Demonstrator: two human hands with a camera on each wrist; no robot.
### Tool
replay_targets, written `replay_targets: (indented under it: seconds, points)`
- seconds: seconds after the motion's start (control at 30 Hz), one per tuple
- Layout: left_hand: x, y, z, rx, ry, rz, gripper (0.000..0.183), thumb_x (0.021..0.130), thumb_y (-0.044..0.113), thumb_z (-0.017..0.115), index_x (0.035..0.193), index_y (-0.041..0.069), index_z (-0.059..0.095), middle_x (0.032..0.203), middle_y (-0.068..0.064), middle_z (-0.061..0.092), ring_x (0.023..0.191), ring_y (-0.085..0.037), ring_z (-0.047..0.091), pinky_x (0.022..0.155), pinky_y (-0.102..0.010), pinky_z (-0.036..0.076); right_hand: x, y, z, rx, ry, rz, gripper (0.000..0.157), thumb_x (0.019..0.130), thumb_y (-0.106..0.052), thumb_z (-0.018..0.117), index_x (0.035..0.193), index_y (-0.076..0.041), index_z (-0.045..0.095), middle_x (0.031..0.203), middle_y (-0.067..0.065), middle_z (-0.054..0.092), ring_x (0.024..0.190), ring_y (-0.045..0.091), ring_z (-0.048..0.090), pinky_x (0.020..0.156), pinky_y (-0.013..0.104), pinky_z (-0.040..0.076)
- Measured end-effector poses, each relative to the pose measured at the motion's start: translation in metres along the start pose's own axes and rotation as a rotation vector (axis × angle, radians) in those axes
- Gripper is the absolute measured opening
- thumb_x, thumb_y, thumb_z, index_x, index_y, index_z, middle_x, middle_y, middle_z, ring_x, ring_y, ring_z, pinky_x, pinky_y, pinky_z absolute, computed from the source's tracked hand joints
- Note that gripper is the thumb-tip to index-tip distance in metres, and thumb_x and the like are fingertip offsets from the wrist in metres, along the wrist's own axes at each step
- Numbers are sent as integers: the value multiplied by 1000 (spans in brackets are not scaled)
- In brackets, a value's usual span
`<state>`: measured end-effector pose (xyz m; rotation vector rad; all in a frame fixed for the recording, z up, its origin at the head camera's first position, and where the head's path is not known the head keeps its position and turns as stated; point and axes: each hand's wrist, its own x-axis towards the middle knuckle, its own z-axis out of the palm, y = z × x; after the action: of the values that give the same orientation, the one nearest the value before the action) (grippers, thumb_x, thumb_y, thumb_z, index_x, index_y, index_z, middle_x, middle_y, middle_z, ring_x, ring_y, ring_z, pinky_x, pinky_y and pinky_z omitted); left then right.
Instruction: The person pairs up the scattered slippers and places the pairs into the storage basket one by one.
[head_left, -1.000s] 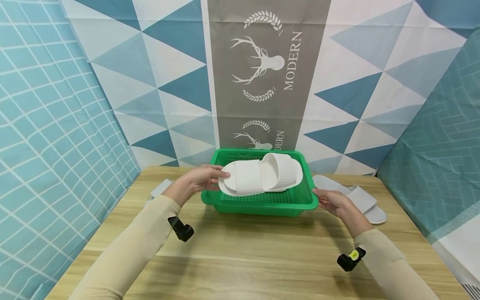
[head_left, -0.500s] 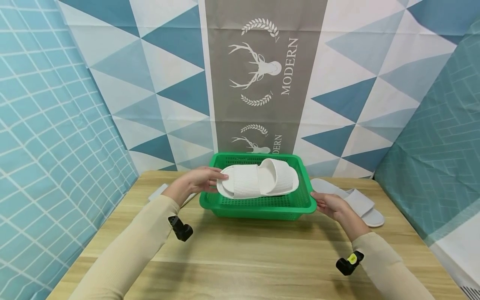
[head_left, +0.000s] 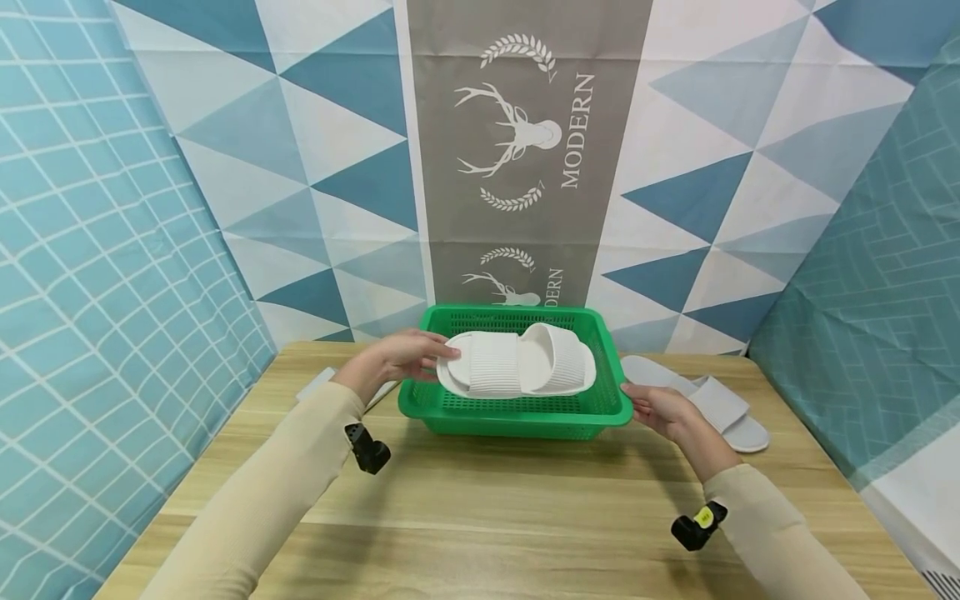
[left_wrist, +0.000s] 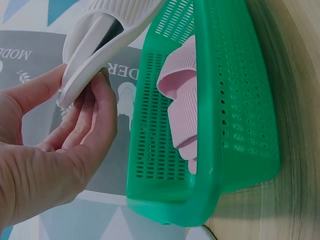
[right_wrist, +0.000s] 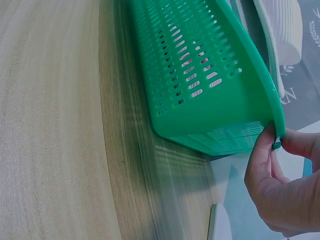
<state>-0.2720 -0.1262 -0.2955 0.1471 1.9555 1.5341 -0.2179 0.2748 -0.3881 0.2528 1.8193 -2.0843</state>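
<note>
In the head view, my left hand [head_left: 401,354] pinches one end of a pair of white slippers [head_left: 495,367], thumb on top and fingers beneath. The slippers lie fitted together, over the opening of a green plastic basket [head_left: 517,425]. The left wrist view shows pink slippers [left_wrist: 182,115] inside that basket, below the white pair; in the head view they are hidden. At the basket's right end, my right hand [head_left: 663,408] grips the rim between thumb and fingers, seen close in the right wrist view as a pinch on the rim [right_wrist: 272,100].
Light grey slippers [head_left: 720,404] lie on the wooden table [head_left: 480,517] right of the basket, behind my right hand. Another pale item [head_left: 318,382] lies at the left, partly covered by my left forearm. A patterned wall cloth [head_left: 360,167] hangs directly behind the basket.
The white slippers have sunk slightly toward the basket in my left hand. My right hand keeps its grip on the rim. The head view has tilted a little.
</note>
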Motion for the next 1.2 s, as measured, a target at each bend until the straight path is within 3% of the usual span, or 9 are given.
replay_targets:
  seconds: [0.3, 0.47, 0.77, 0.93, 1.07, 1.2]
  points:
    - [8, 3, 4, 61, -1, -19, 63, 95, 16, 57, 148, -2, 28, 101, -1, 62, 84, -8, 66, 93, -35, 56, -1, 0, -1, -6, 4, 1, 19, 96, -13, 55, 80, -18, 65, 78, -10, 68, 75, 0, 65, 72, 16, 54]
    - [12, 5, 7, 77, 7, -33, 57, 95, 14, 58, 145, -1, 36, 104, -3, 62, 85, -10, 66, 100, -41, 52, 0, 1, -1, 6, -9, 1, 22, 97, -12, 54, 80, -18, 66, 78, -11, 68, 75, 0, 65, 72, 16, 54]
    - [17, 10, 10, 137, 23, -48, 54, 94, 15, 59, 143, 1, 40, 102, -3, 64, 84, -11, 66, 90, -35, 57, -1, -1, 0, 13, -27, -4, 21, 97, -12, 53, 81, -18, 66, 78, -11, 68, 76, 0, 65, 73, 16, 54]
    - [20, 13, 12, 226, 45, -43, 52, 94, 18, 61, 140, 2, 44, 110, -7, 63, 88, -13, 66, 80, -29, 58, 6, 4, -8, -3, -56, -34, 7, 88, -22, 69, 84, -17, 66, 81, -11, 70, 79, 0, 66, 75, 17, 55]
    - [23, 15, 15, 264, 67, -44, 53, 93, 20, 62, 140, 3, 44, 124, -13, 59, 98, -18, 65, 82, -30, 59, 12, 10, -17, 17, -113, -62, 17, 80, -27, 78, 87, -15, 67, 83, -8, 70, 80, 3, 67, 75, 18, 56]
    - [26, 16, 18, 291, 83, -43, 53, 92, 19, 63, 139, 2, 47, 129, -16, 57, 98, -19, 65, 83, -32, 59, 6, 6, -9, -7, -43, -34, 8, 87, -22, 70, 86, -17, 65, 82, -10, 68, 79, 1, 66, 76, 17, 55]
